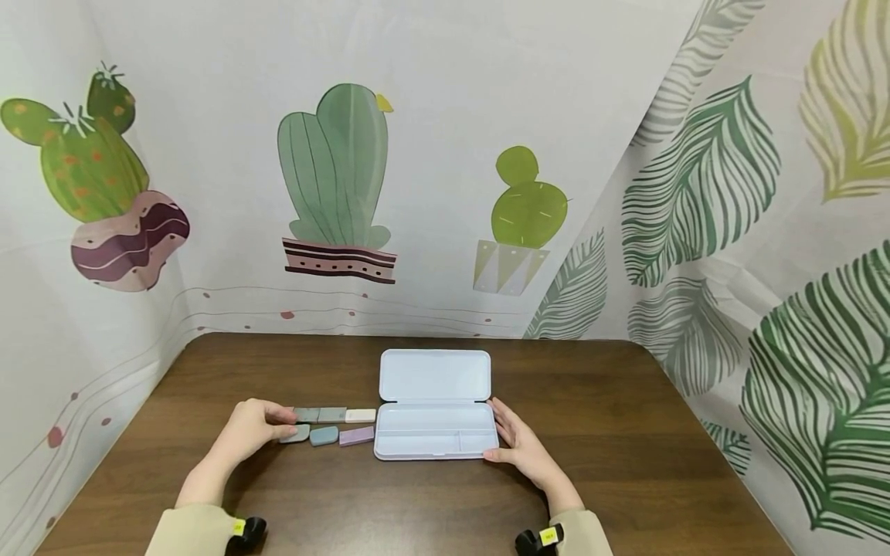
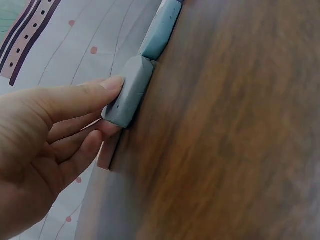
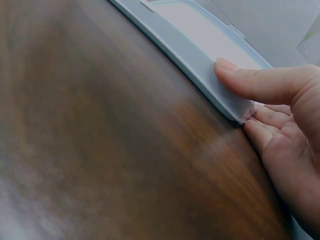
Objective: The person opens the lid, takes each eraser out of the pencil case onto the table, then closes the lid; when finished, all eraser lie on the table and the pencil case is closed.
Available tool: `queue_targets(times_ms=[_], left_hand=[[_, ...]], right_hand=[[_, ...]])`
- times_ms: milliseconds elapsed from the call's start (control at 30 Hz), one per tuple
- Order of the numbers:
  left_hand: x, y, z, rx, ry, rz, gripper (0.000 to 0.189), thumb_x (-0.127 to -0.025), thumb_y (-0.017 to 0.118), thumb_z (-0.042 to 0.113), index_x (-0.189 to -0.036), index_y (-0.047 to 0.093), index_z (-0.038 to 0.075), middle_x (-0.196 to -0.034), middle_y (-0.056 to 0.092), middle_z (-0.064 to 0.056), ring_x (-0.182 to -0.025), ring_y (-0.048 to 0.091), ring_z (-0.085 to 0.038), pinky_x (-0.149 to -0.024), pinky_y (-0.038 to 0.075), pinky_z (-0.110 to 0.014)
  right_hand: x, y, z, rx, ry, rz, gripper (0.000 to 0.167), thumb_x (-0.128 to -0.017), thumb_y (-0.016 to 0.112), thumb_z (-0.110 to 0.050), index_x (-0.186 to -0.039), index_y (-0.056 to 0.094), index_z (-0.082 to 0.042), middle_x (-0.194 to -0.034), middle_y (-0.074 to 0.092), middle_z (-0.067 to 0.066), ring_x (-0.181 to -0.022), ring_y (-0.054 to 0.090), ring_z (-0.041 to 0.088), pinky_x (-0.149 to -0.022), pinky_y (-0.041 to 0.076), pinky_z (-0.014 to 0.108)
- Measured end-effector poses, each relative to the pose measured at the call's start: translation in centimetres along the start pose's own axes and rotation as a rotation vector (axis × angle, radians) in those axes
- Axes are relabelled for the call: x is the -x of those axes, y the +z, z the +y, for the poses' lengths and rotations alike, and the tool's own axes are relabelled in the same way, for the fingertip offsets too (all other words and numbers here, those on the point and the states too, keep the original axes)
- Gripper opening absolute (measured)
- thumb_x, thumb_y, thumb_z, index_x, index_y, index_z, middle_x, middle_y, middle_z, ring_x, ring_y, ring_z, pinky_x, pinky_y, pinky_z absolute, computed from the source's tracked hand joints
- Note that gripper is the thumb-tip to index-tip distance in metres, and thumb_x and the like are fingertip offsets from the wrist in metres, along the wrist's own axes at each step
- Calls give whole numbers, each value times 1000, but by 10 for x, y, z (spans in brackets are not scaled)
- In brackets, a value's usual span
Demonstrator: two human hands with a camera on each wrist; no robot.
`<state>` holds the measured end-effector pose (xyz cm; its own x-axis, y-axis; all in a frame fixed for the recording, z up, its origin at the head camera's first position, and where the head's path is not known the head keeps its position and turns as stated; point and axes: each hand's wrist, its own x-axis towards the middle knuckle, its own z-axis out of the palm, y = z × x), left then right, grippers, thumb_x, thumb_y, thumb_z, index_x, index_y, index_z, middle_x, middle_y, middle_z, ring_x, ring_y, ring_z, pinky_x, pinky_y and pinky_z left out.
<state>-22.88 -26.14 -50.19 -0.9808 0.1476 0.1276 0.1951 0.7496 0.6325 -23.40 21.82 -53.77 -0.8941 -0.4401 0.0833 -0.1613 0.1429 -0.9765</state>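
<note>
An open pale-blue pencil case [image 1: 417,445] lies on the table, its lid [image 1: 435,375] folded back. Its tray has long and short compartments with nothing in them. My right hand [image 1: 521,444] grips the case's right end, thumb on the front rim and fingers along the side. Left of the case lie two rows of eraser-like blocks. My left hand [image 1: 253,428] pinches the grey-blue eraser [image 2: 131,90] at the front row's left end. That row continues with a teal eraser [image 1: 324,436] and a purple one [image 1: 357,436]. Behind are grey blocks [image 1: 332,415] and a white one [image 1: 360,415].
The brown wooden table [image 1: 445,510] reaches back to a white curtain [image 1: 445,77] printed with cacti and leaves. The white block's right end is close to the case's left side. Black straps [image 1: 246,534] sit on both wrists.
</note>
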Motion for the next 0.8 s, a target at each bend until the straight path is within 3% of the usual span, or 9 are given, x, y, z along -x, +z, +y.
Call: queue_targets(times_ms=[267, 800], left_hand=[[-1, 1, 1, 4, 7, 29, 17, -73, 84, 15, -88, 78, 7, -85, 76, -3, -82, 69, -14, -70, 53, -23], [-3, 3, 4, 23, 27, 47, 23, -72, 86, 15, -90, 77, 5, -82, 76, -3, -74, 68, -7, -67, 53, -21]], right_hand=[[0, 0, 2, 1, -8, -1, 101, -79, 78, -5, -152, 9, 11, -159, 15, 30, -146, 14, 39, -104, 29, 5], [-1, 0, 1, -2, -30, -5, 96, -81, 75, 2, -150, 9, 14, -157, 15, 34, -145, 11, 48, -104, 28, 5]])
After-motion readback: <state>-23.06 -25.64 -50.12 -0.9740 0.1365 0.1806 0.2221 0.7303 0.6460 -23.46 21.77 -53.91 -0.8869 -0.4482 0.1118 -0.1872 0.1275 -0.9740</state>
